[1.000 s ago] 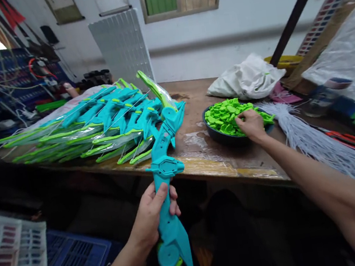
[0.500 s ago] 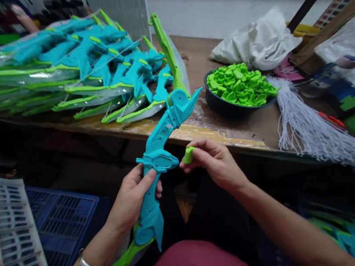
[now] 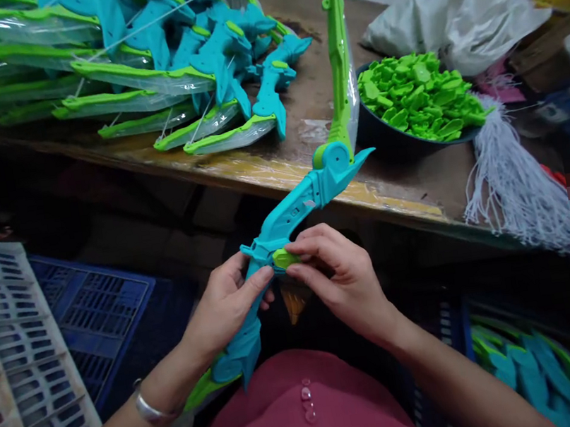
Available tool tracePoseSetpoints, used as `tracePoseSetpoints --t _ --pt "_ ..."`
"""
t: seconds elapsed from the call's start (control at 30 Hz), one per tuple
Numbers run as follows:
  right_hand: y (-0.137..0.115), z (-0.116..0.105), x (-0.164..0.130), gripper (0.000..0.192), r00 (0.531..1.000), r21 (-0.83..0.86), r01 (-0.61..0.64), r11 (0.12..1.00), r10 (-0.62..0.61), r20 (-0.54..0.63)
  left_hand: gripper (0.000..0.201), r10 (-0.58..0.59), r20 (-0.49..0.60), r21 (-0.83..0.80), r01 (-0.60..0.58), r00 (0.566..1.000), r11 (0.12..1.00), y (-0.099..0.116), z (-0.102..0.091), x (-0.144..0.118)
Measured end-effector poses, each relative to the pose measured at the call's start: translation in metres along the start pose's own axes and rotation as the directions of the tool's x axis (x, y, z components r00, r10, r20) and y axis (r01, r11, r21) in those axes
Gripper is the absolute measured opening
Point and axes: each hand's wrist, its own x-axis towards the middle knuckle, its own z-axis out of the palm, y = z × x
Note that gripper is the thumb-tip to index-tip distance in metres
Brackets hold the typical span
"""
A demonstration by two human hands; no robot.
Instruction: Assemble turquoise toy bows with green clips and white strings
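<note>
Here's the left hand [image 3: 230, 296], wrapped firmly around the middle of a teal toy bow [image 3: 288, 216], thumb laid across the front, fingers curling behind the grip. And the right hand [image 3: 340, 273] has a small lime-green piece [image 3: 285, 258] pinched between thumb and fingertips, right up at the bow's central fitting, close by the left thumb; whether it's seated there, I cannot tell. The bow itself slants across in front of the person, its lower end down by the red shirt [image 3: 306, 424], its upper green limb [image 3: 342, 76] standing up in view before the counter [image 3: 441, 183]. Just to the right of that limb, on the counter, sits a dark bowl [image 3: 395, 143] heaped with green pieces [image 3: 417, 94], a white sack [image 3: 469, 14] behind it and a bundle of pale cords [image 3: 504, 173] spilling over the edge beside it. Over on the left, what a stack: teal-and-green bows [image 3: 208, 61] overlapping one another along the counter. Below, a white crate [image 3: 21, 353] stands beside a blue crate [image 3: 100, 305], and a silver bracelet [image 3: 151, 408] circles the left wrist.
</note>
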Motion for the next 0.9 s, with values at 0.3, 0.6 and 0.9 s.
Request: tracePoseSetpoints --t 0.3,0.6,0.9 --pt "-0.005 0.005 -0.007 0.017 0.991 -0.296 0.13 0.946 -0.117 0.059 0.033 -0.025 0.016 0.039 0.025 1.0 0.999 -0.003 0.002 -0.002" --pt "0.0 0.013 -0.02 0.023 0.985 -0.464 0.166 0.87 -0.172 0.031 0.032 -0.031 0.007 0.049 0.031 0.999 0.998 -0.008 0.004 -0.001" --pt "0.0 0.014 -0.019 0.021 0.964 -0.57 0.231 0.789 -0.264 0.025 0.029 0.026 -0.012 0.089 -0.025 1.0 0.996 -0.006 0.005 0.0"
